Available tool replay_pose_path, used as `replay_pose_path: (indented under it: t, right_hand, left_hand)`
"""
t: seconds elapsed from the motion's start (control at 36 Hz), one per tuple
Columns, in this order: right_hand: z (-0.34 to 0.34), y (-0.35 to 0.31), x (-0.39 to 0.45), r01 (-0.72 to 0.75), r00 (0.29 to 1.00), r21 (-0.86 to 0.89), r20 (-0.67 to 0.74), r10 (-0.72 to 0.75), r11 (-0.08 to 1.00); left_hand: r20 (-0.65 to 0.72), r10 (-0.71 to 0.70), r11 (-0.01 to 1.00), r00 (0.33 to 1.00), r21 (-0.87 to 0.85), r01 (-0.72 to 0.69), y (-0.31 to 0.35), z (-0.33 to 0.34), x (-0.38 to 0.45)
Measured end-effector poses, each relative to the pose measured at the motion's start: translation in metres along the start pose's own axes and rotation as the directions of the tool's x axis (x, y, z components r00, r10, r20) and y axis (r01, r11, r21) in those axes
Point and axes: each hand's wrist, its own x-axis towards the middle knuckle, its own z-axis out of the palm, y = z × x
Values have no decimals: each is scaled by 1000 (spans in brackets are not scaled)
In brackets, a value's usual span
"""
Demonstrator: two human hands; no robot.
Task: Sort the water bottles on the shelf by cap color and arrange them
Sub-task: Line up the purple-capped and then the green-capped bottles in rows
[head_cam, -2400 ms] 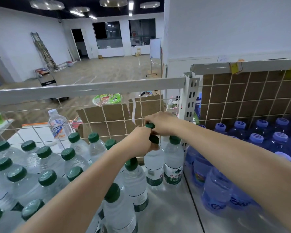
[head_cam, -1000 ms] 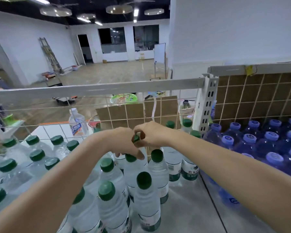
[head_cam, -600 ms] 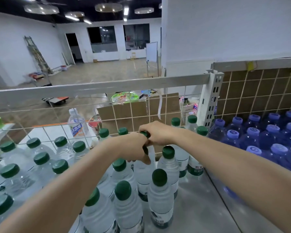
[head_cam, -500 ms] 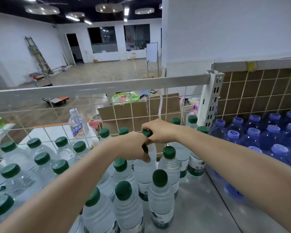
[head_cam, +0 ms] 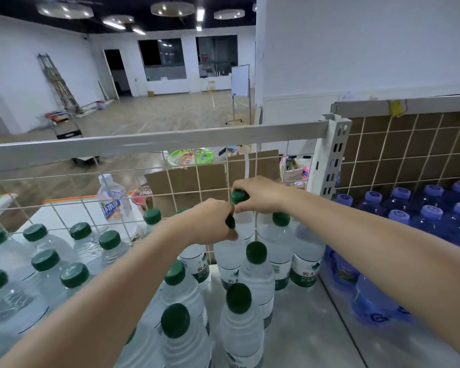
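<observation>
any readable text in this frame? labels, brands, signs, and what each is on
"农夫" (partial): green label of a green-cap bottle at the wire mesh; the rest is cut off.
White-cap bottle behind the mesh: blue and orange label, too blurred to read.
Blue bottles: white logo mark, no legible letters.
Green bowl lid: print too small.
Yellow tag: unreadable.

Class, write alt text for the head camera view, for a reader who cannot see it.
Two bare hands reach over a shelf of clear water bottles; the right hand and the left hand each grip a green cap near the wire back panel. More green-capped bottles stand left and in front, and blue bottles with pale blue caps fill the section to the right.
</observation>
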Motion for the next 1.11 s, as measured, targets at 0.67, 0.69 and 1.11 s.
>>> replay_pose_path:
  t: [0.67, 0.69, 1.11]
  right_hand:
    - [6, 18, 2, 54, 994, -34, 95, -50, 998]
    - [6, 18, 2, 56, 995, -25, 84, -53, 998]
    - [0, 1, -23, 111, 978, 123, -187, -87, 986]
  left_hand:
    - [-56, -38, 998, 998, -48, 35, 29, 17, 26]
    - [-53, -44, 998, 998, -44, 42, 27, 17, 26]
    - [-137, -98, 992, 986, -94, 86, 4, -3, -7]
